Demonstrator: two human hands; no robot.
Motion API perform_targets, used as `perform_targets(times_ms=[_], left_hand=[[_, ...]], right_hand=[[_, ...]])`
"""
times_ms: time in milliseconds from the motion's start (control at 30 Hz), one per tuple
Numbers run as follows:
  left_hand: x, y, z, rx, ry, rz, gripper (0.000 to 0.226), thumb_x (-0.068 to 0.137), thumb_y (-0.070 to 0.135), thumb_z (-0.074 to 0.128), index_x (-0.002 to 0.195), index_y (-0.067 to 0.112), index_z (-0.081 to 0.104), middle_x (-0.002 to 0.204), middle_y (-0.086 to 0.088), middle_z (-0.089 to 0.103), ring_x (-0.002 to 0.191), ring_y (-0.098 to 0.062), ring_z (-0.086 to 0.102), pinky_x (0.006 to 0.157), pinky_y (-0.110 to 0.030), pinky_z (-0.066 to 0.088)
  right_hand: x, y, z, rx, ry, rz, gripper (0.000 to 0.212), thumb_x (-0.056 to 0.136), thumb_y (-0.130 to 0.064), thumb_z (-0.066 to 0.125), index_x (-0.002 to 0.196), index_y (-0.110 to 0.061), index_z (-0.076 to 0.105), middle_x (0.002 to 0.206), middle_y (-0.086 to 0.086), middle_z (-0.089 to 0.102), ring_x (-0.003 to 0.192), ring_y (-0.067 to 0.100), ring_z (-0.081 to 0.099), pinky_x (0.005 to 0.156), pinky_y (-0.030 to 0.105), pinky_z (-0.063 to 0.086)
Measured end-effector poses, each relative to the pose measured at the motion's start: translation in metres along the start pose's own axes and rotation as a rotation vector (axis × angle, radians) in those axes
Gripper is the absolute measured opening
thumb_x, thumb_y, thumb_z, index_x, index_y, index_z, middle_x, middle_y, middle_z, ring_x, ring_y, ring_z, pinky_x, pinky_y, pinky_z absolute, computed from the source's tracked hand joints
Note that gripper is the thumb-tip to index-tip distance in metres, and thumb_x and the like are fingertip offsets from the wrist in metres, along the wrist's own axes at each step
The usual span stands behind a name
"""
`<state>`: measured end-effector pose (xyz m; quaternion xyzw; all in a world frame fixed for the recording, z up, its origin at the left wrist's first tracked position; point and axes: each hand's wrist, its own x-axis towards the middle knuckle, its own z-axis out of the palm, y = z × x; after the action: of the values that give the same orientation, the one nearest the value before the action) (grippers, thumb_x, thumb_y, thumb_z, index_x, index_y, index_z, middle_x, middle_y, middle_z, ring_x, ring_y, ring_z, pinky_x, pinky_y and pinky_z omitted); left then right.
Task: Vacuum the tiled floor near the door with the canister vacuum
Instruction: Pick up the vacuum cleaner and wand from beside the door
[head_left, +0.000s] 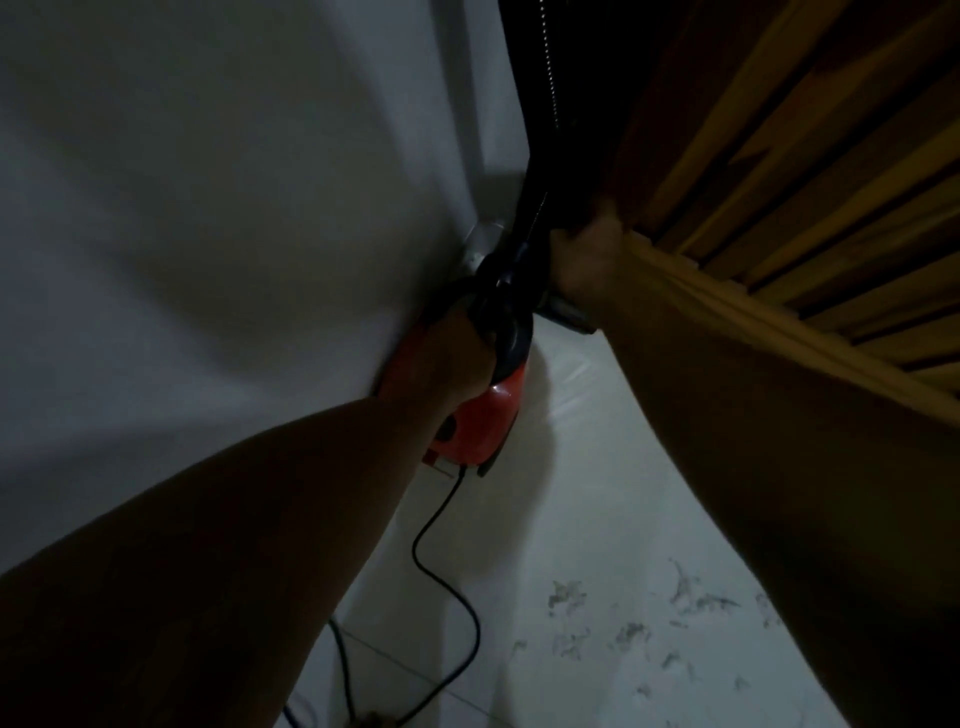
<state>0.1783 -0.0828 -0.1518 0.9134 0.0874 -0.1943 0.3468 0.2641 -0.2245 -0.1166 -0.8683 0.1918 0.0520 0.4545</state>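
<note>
Wall (208, 208) – plain, smooth, pale grey in dim light; fills the left half of the view.

Door (779, 130) – wood, brown and amber, set with long parallel slats; upper right.

Tiled floor (571, 519) – glossy white tiles with thin joint lines and grey flecked veining; lower centre, between the two forearms.

Right hand (584, 260) – grip clenched into a fist, curled round the black hose just beside the door's lower edge.

Left hand (452, 358) – rests on top of the canister next to its handle; the back of the hand hides the fingers, so whether this grip is clenched cannot be told.

Canister vacuum (483, 421) – rounded shell of shiny red plastic with a black looped handle (511, 338); tight against the foot of the wall, near the door.

Black hose (535, 156) – ribbed, flexible, rising from the canister's front to the top of the view along the door's edge.

Power cord (441, 561) – thin, black, leaving the canister's rear and curving loosely across the tiles toward the bottom edge.

Grey fitting (566, 312) – small, dull, under the right wrist; too dark to identify.
</note>
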Motion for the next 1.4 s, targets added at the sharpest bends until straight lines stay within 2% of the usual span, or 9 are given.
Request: perform_targets(times_ms=[100, 333, 633, 800, 933, 1033, 1167, 1267, 1400], left_hand=[[0.006, 0.002, 0.003, -0.019, -0.031, -0.049, 0.047, 0.103, 0.023, 0.048, 0.147, 0.010, 0.039, 0.134, -0.015, 0.058, 0.120, -0.032, 0.058, 0.082, -0.028, 0.041], [0.005, -0.006, 0.005, -0.084, -0.110, -0.106, 0.051, 0.104, 0.020, 0.046, 0.152, 0.013, 0.030, 0.145, -0.014, 0.049, 0.130, -0.030, 0.049, 0.078, -0.014, 0.029], [-0.049, -0.046, -0.001, 0.027, -0.066, -0.142, 0.062, 0.099, 0.040, 0.048, 0.152, 0.011, 0.030, 0.147, -0.020, 0.047, 0.131, -0.040, 0.048, 0.108, -0.048, 0.041], [-0.104, -0.057, -0.017, -0.095, -0.020, -0.172, 0.056, 0.100, 0.031, 0.052, 0.151, 0.014, 0.033, 0.142, -0.016, 0.052, 0.127, -0.036, 0.053, 0.105, -0.045, 0.045], [-0.162, -0.058, -0.032, -0.082, 0.004, -0.215, 0.055, 0.101, 0.032, 0.051, 0.150, 0.015, 0.035, 0.140, -0.016, 0.054, 0.125, -0.038, 0.053, 0.097, -0.039, 0.044], [-0.209, -0.059, -0.042, -0.079, 0.004, -0.238, 0.047, 0.103, 0.030, 0.048, 0.145, 0.012, 0.040, 0.131, -0.013, 0.058, 0.116, -0.033, 0.058, 0.078, -0.030, 0.039], [-0.274, -0.064, -0.056, -0.153, 0.040, -0.259, 0.045, 0.102, 0.021, 0.049, 0.146, 0.012, 0.040, 0.125, -0.008, 0.058, 0.111, -0.029, 0.057, 0.074, -0.021, 0.038], [-0.317, -0.075, -0.063, -0.172, 0.048, -0.281, 0.050, 0.102, 0.020, 0.051, 0.149, 0.013, 0.037, 0.128, -0.012, 0.059, 0.112, -0.030, 0.058, 0.075, -0.023, 0.037], [-0.382, -0.098, -0.069, -0.173, 0.052, -0.294, 0.045, 0.101, 0.019, 0.051, 0.145, 0.015, 0.040, 0.098, -0.004, 0.061, 0.072, -0.008, 0.057, 0.057, -0.019, 0.042]], right_hand=[[0.028, -0.020, 0.001, 0.086, 0.050, -0.030, 0.071, 0.091, -0.005, 0.062, 0.152, -0.012, 0.028, 0.143, 0.011, 0.048, 0.130, 0.027, 0.048, 0.110, 0.034, 0.041], [0.034, -0.024, 0.003, 0.117, 0.084, 0.068, 0.059, 0.093, -0.021, 0.065, 0.145, -0.008, 0.041, 0.140, 0.011, 0.053, 0.127, 0.028, 0.052, 0.106, 0.035, 0.044], [-0.033, -0.025, -0.020, -0.056, -0.003, -0.090, 0.063, 0.095, -0.012, 0.057, 0.151, -0.009, 0.027, 0.139, 0.011, 0.052, 0.124, 0.025, 0.053, 0.092, 0.018, 0.038], [-0.085, -0.036, -0.047, -0.043, -0.035, -0.121, 0.059, 0.092, -0.015, 0.061, 0.146, -0.010, 0.037, 0.134, 0.010, 0.057, 0.119, 0.026, 0.057, 0.097, 0.025, 0.046], [-0.142, -0.031, -0.060, -0.051, -0.053, -0.118, 0.040, 0.090, -0.007, 0.063, 0.127, -0.002, 0.050, 0.104, 0.006, 0.059, 0.082, 0.016, 0.059, 0.063, 0.006, 0.042], [-0.181, -0.020, -0.060, -0.023, -0.117, -0.008, 0.035, 0.085, -0.013, 0.063, 0.118, -0.011, 0.051, 0.094, 0.006, 0.057, 0.081, 0.020, 0.058, 0.066, 0.026, 0.048], [-0.236, -0.019, -0.065, 0.017, -0.159, 0.075, 0.047, 0.088, -0.014, 0.064, 0.132, -0.013, 0.047, 0.106, 0.002, 0.058, 0.095, 0.021, 0.061, 0.079, 0.034, 0.055], [-0.270, -0.019, -0.069, 0.018, -0.151, 0.118, 0.041, 0.085, -0.016, 0.067, 0.123, -0.014, 0.051, 0.102, 0.003, 0.061, 0.092, 0.024, 0.064, 0.079, 0.041, 0.059], [-0.329, -0.020, -0.072, 0.022, -0.154, 0.165, 0.034, 0.081, -0.018, 0.071, 0.110, -0.015, 0.052, 0.096, 0.004, 0.063, 0.086, 0.026, 0.067, 0.071, 0.044, 0.061]])
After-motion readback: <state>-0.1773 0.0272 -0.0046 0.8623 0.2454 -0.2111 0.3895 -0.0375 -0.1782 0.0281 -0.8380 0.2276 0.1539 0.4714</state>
